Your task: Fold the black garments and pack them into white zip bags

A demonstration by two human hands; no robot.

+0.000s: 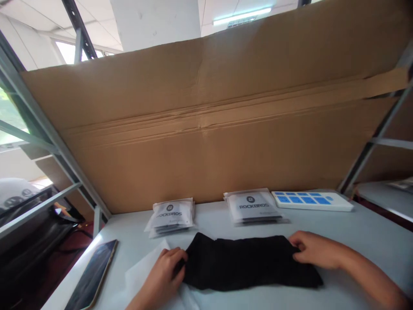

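Observation:
A black piece of cloth [245,262] lies flat on the grey table [355,232] in front of me. My left hand [163,275] grips its left end, fingers curled onto the edge. My right hand [314,249] pinches the cloth's upper right corner. A sheet of white paper [142,275] lies under my left hand and the cloth's left end.
Two stacks of clear ROCKBROS packets [171,215] [253,206] sit behind the cloth. A white board with blue pads [311,200] lies at the back right. A phone [92,275] rests near the left edge. A large cardboard sheet [209,129] walls off the back.

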